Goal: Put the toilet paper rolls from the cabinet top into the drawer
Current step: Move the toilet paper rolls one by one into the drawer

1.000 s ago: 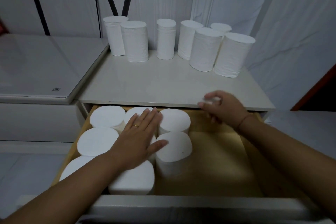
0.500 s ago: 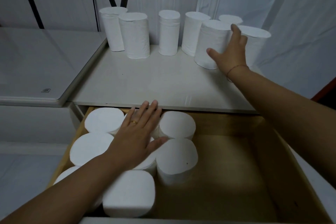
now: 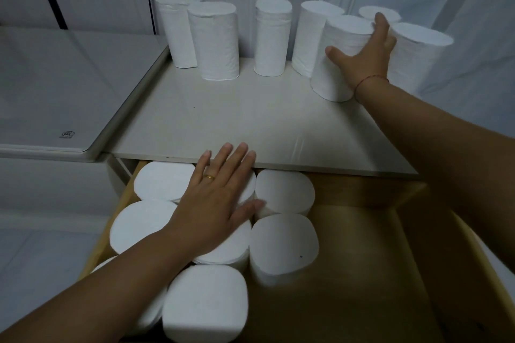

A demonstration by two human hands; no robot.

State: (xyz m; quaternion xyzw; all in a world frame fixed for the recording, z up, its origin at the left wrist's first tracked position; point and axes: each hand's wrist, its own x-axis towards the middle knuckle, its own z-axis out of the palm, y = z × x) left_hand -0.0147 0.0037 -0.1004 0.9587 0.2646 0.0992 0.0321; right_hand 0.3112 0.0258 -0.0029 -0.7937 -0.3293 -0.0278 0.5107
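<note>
Several white toilet paper rolls stand upright along the back of the cabinet top [image 3: 250, 125]. My right hand [image 3: 362, 56] grips one of them, a roll [image 3: 334, 75] near the right end, thumb on its front and fingers round its far side. Below, the open wooden drawer [image 3: 376, 273] holds several upright rolls packed in its left half. My left hand [image 3: 220, 203] lies flat with straight fingers on the tops of the drawer rolls [image 3: 284, 245], fingertips reaching the cabinet's front edge.
The drawer's right half shows bare wood. A roll [image 3: 418, 56] stands just right of my right hand, and another roll [image 3: 312, 33] just left of the gripped one. A low white appliance top [image 3: 55, 92] adjoins the cabinet on the left. White curtain hangs behind.
My right hand rose from the cabinet's front edge to the back right rolls and closed around one. My left hand stayed flat on the drawer rolls.
</note>
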